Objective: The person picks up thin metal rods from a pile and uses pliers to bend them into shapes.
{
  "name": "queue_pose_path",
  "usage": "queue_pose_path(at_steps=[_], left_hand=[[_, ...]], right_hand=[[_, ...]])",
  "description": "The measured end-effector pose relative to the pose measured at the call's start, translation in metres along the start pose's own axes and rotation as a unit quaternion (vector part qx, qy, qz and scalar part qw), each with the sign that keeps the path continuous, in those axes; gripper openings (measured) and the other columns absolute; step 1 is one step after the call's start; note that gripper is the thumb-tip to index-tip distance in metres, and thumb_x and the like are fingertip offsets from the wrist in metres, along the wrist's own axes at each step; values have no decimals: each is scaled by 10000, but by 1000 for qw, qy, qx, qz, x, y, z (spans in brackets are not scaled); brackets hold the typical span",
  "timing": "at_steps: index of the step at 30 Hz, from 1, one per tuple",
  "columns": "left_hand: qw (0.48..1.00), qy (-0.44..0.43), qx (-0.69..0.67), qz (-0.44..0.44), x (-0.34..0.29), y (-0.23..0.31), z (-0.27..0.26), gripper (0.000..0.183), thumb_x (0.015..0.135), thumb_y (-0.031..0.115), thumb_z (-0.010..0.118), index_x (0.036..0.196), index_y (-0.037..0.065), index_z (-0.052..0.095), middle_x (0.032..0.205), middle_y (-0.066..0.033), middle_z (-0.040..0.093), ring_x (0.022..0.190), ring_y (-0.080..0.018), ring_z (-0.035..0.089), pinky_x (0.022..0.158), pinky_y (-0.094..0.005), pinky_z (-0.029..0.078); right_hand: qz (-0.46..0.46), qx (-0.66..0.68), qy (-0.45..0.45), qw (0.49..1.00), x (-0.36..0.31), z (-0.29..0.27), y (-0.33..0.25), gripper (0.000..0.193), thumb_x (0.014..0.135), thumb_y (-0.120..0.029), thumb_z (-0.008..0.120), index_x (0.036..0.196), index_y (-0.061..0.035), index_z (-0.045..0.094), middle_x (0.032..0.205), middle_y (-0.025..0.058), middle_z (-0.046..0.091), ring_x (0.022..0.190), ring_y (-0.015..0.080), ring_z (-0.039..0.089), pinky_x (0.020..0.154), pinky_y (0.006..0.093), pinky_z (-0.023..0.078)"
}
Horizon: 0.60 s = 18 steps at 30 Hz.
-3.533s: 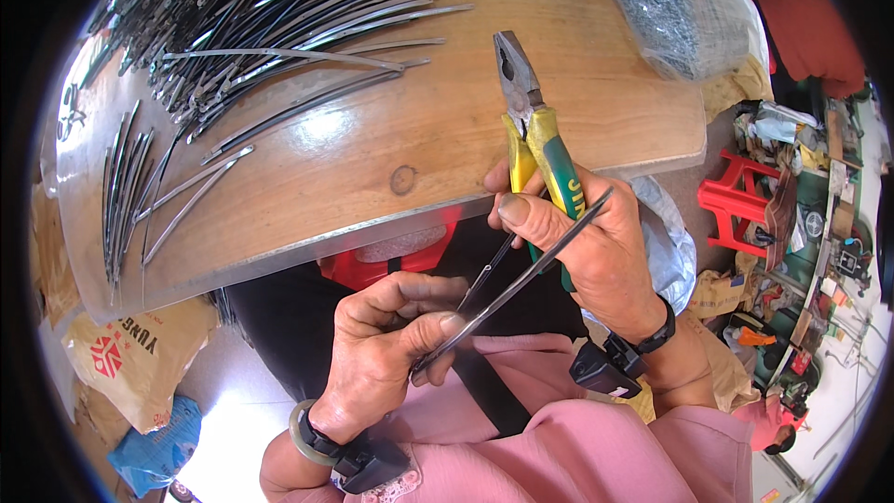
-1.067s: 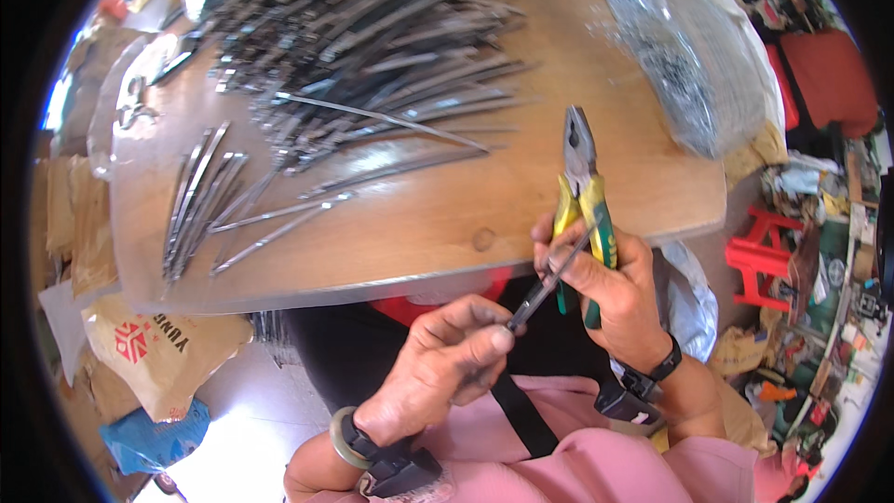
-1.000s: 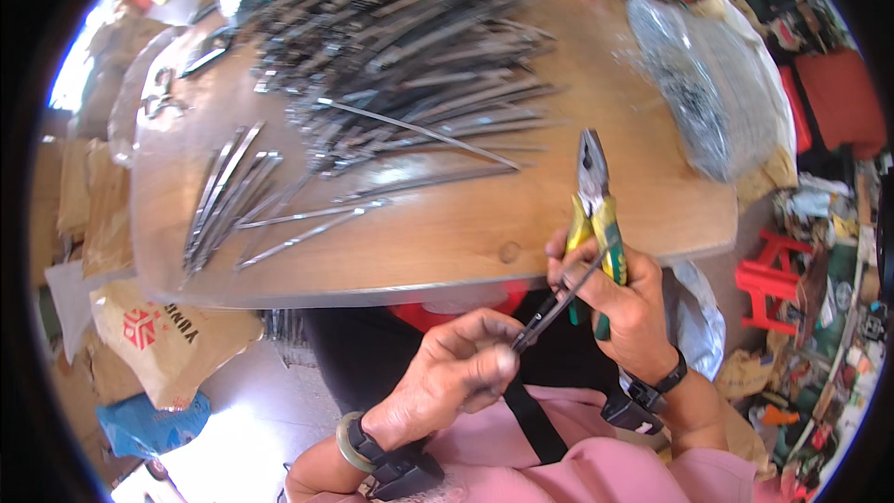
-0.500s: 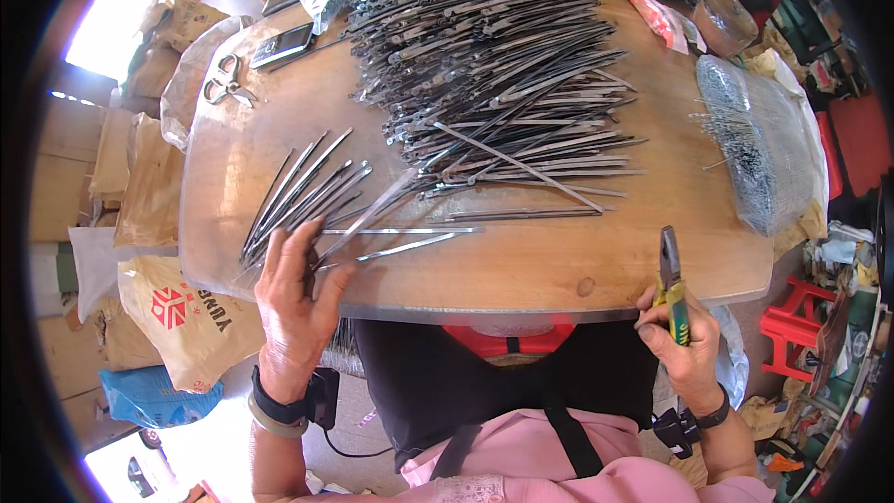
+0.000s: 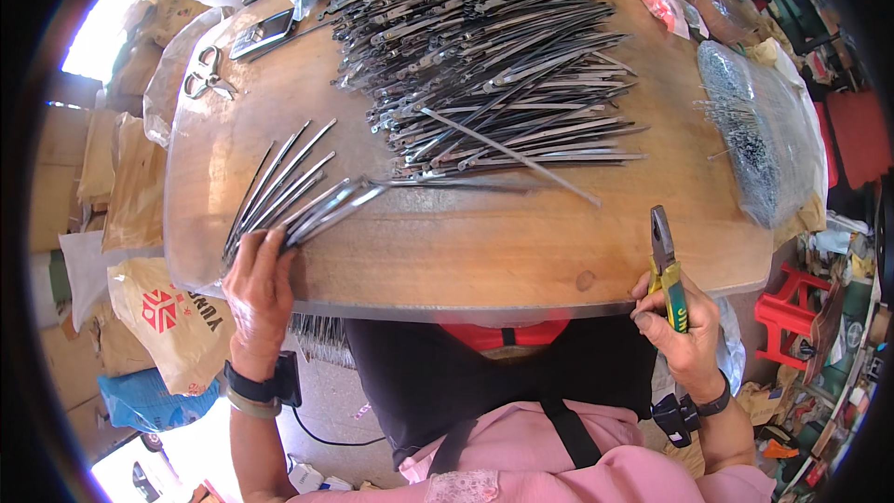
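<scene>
- Holding combination pliers (image 5: 666, 270) in right hand (image 5: 684, 331), over near edge of worktop (image 5: 484, 251) at right; head pts. to far side, yellow/green handles in palm.
- Right grip closed round handles, thumb on near side; can't tell if plier jaws are fully together.
- Left hand (image 5: 256, 284) at near left of worktop, fingers bent close tog. over near ends of blurred strips (image 5: 326, 211); can't tell if left grip is pinching them or just touching.
- Blurred strips slant from left fingertips to far right, twd. lg. pile.
- Small fan of strips (image 5: 296, 188) just beyond left hand, thin, dark & silvery, spread w/ far ends apart.
- Lg. pile of strips (image 5: 494, 84) across far middle of worktop, mostly lying left–right, many w/ holed left ends.
- Single strip (image 5: 512, 156) slants over near side of pile, right end lying out on bare wood.
- Far left of worktop: scissors (image 5: 209, 74) w/ mobile phone (image 5: 265, 34) nr. them, both well apart from left hand.
- Far right: clear plastic pack (image 5: 750, 135) full of thin wire-like pcs., some sticking out its left side.
- Off worktop: red plastic stool (image 5: 792, 317) at right; tan sack (image 5: 168, 317) w/ red print at left, blue bag (image 5: 158, 399) nearer.
- Dark straps on both wrists.
</scene>
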<state>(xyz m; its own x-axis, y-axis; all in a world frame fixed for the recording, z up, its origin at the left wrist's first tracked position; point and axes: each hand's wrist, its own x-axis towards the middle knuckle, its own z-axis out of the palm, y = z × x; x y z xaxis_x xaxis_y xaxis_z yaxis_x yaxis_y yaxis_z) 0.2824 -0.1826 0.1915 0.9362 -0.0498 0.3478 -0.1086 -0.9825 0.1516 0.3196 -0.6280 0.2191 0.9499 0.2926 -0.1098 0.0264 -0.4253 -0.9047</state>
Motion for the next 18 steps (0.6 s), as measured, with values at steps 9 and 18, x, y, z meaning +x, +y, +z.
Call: queue_pose_path(at_steps=[9,18], left_hand=[[997,-16,54,-53,18,18,-10,411,775,35,683,1183,50,640,1175,-181,553,1119,-364,521,956,-476,396],[981,-22,-3,191,77,70,25,244,682,41,665,924,21,642,1082,-182,585,1062,-382,544,907,-490,425]], right_hand=[[-36,-13,11,999,-3,5,5,145,795,-117,729,805,9,657,891,123,628,738,231,607,652,317,478],[-10,-8,7,1000,0,-36,-13,106,804,-65,721,882,-16,669,973,106,673,866,211,647,819,312,514]])
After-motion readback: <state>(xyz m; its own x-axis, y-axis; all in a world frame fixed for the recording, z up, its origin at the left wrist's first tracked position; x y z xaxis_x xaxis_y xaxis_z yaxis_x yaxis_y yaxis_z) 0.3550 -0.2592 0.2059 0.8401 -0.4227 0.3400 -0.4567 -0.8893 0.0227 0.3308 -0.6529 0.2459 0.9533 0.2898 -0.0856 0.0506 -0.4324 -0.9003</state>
